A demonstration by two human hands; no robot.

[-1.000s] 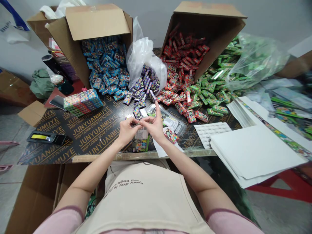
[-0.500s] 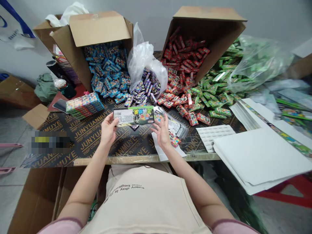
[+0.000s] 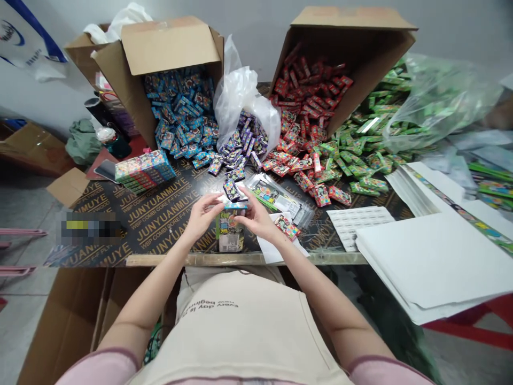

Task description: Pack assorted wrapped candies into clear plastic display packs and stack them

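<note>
A small printed carton (image 3: pixel 231 231) with a white label stands upright in front of me near the table's front edge. My left hand (image 3: pixel 205 213) pinches its upper left corner. My right hand (image 3: pixel 256 215) is bent around its upper right side, with the thumb on the front face. Between the hands, the carton's top shows a blue edge and pale flaps, partly covered by fingers. Just behind it lies a purple packet (image 3: pixel 231 190). To the right are flat printed sleeves in clear plastic (image 3: pixel 276 195) and a red packet (image 3: pixel 287 227) on white paper.
Boxes tipped on their sides hold blue packets (image 3: pixel 182 112) and red packets (image 3: pixel 308 96). Purple packets (image 3: pixel 244 136) spill from a plastic bag, and green packets (image 3: pixel 360 155) lie rightward. A stack of printed cartons (image 3: pixel 145 170) is at left, white card sheets (image 3: pixel 433 262) at right.
The flat printed sleeve held in my left hand is now a carton standing upright on the table. My right hand has moved left and joined the left hand at its top.
</note>
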